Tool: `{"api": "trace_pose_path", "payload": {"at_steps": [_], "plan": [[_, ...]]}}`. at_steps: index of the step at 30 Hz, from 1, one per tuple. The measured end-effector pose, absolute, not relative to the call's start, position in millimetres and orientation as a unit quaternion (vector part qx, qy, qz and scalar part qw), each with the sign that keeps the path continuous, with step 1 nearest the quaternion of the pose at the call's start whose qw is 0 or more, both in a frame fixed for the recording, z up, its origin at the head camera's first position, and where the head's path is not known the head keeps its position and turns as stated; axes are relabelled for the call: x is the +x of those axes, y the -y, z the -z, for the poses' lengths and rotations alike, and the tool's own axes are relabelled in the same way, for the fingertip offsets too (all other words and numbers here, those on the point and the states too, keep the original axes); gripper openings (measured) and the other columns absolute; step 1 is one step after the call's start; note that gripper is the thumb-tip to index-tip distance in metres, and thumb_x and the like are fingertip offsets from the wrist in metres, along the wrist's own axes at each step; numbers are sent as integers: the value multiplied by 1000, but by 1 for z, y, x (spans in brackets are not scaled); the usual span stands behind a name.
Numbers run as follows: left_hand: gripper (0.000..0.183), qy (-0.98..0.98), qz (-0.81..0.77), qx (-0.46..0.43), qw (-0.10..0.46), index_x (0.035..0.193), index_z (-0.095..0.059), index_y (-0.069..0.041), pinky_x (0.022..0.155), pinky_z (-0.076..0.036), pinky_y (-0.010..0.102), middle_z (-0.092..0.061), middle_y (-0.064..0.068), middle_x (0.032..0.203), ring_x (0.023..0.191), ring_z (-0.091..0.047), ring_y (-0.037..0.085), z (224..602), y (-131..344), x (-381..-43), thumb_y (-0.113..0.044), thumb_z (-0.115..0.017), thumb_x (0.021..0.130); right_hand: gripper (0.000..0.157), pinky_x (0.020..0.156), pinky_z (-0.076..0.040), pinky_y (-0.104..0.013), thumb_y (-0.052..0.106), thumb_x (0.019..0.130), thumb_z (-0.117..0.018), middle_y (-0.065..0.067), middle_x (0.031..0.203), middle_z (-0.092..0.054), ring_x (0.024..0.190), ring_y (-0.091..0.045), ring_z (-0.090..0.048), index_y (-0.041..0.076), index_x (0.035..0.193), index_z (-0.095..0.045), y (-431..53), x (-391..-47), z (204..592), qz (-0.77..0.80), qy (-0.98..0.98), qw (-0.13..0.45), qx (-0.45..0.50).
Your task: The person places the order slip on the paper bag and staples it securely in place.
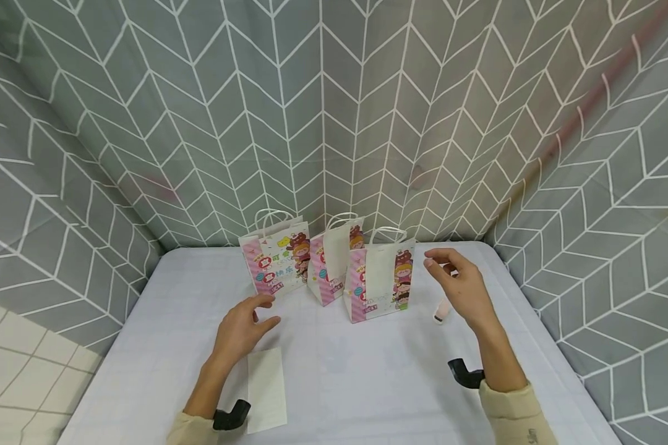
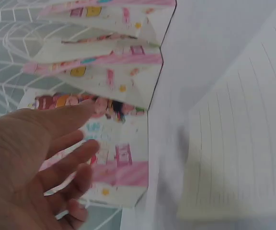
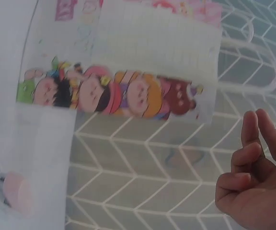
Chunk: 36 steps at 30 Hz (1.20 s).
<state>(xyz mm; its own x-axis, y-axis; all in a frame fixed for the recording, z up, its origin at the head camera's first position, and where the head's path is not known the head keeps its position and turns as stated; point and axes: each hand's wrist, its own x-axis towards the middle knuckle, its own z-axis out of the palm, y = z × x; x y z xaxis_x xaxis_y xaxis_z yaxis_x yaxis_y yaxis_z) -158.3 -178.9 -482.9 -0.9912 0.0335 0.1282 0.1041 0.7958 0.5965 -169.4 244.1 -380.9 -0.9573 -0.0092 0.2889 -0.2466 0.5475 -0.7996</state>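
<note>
Here's one slip (image 1: pixel 267 390) nearer the surface's (image 1: pixel 356 383) left edge; left hand (image 1: pixel 242 329) just beyond, fingers apart. One pink object (image 1: pixel 443 308) near the right hand (image 1: pixel 461 288), fingers loosely bent. Three bags (image 1: pixel 318 269) toward the back edge, two wearing slips (image 1: pixel 380 272); curtain (image 1: pixel 339 123) behind.

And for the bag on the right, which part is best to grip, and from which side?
Probably its handles, with the right hand coming down from above: the bag stands upright, the handles rise over its top edge, and this avoids the pale sheet on its front.
</note>
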Motion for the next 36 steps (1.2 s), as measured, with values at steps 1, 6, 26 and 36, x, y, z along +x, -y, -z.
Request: {"api": "trace_pose_path", "payload": {"at_steps": [1,6,26,36], "plan": [[49,949,310,-34,45,127,-68,-17,67,-44,35,-72,2,115,85,-58,19,483,182,-157,-31,-83,83,36,72,-42,-27,36,101,-61,-9,116,-63,94,-22,-49,10,125,-65,-240,-169,378,-476,867,121,85],[48,963,267,-36,1,123,-70,-14,83,-49,50,-71,4,112,91,-63,23,488,189,-151,-31,-85,80,29,66,-44,-28,31,100,-64,-6,112,-67,88,-23,-54,13,122,-67,-214,-169,371,-485,858,94,138],[51,971,210,-83,-81,109,-73,-22,77,-39,47,-64,-3,99,93,-60,19,500,199,-136,-30,-94,64,42,64,-47,-33,35,97,-68,1,108,-67,84,-20,-56,22,136,-60,-117,-195,372,-473,848,1,238],[46,972,201,-75,-91,106,-71,-22,79,-39,49,-63,-2,97,90,-58,18,500,200,-135,-27,-94,66,56,70,-54,-35,28,98,-65,-5,109,-68,87,-27,-68,16,150,-45,-86,-223,373,-469,851,-22,234]]}}
